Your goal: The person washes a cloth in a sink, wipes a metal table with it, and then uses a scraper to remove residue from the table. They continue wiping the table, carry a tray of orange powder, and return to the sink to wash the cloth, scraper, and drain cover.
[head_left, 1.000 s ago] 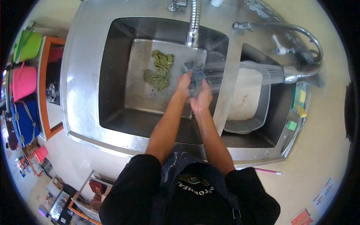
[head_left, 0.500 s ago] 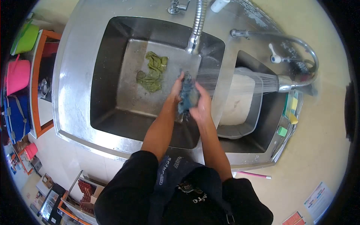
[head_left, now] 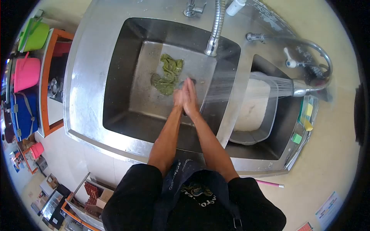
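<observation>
Together, the left hand (head_left: 177, 99) and right hand (head_left: 190, 97) press on a dark cloth (head_left: 180, 85), mostly hidden between them, its shape unclear. Near their fingertips, slightly left, a crumpled green cloth (head_left: 165, 85) lies in the large sink (head_left: 148, 94). Farther right, spray from the shower head (head_left: 300, 87) partly veils a tub (head_left: 272, 115) with something pale inside.

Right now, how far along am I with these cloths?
Probably partway. Done: water on at the spray nozzle. In hand: a dark cloth, mostly hidden between your left hand and right hand. Left, I'd guess: the crumpled green cloth in the large basin, and shutting off the water. I can't tell whether either is clean.
</observation>
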Demonstrator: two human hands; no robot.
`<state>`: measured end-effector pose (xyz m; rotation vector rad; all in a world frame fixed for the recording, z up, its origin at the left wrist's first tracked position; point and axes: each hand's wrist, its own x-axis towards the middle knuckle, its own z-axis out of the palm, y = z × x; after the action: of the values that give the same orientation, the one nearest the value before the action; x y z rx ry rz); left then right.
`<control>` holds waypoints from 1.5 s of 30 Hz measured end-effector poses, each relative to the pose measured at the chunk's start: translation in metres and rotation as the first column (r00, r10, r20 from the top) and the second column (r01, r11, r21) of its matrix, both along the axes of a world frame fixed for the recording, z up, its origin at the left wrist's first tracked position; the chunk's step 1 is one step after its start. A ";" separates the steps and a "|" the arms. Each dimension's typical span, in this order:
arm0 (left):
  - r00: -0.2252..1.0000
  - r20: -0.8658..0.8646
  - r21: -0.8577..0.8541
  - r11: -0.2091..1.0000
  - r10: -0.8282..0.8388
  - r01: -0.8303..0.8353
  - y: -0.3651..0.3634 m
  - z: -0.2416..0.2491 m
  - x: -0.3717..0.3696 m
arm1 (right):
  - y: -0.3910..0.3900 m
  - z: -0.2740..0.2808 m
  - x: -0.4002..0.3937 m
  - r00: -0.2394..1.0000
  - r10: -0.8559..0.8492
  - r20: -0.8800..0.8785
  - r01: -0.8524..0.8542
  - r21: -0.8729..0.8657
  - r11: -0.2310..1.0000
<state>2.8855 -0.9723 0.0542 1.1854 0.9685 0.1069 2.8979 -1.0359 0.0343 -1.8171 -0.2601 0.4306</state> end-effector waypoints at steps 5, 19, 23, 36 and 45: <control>0.997 -0.006 -0.282 0.956 0.078 -0.077 0.014 -0.024 0.020 | -0.017 0.013 -0.007 0.962 0.023 -0.272 -0.029 -0.017 0.999; 0.764 0.179 0.440 0.745 -0.620 0.501 0.014 0.032 0.012 | -0.030 0.029 0.044 0.428 -0.143 -0.892 0.147 -0.087 0.985; 0.927 -0.009 0.604 0.737 -0.375 0.304 0.011 -0.003 0.023 | -0.022 -0.008 0.021 0.686 -0.218 -0.694 0.297 -0.006 0.955; 0.957 -0.147 0.141 0.953 -0.248 0.269 -0.012 0.027 0.040 | -0.006 0.019 0.037 0.517 -0.493 -0.700 0.737 0.070 0.672; 0.912 0.208 -0.107 0.918 -0.354 0.381 -0.012 0.033 0.005 | -0.027 0.077 0.071 0.785 -0.332 -0.523 0.449 0.112 0.886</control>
<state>2.8903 -0.9839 0.0870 1.1808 0.5660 -0.1524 2.9691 -1.0629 0.1113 -1.4202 0.4114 0.5227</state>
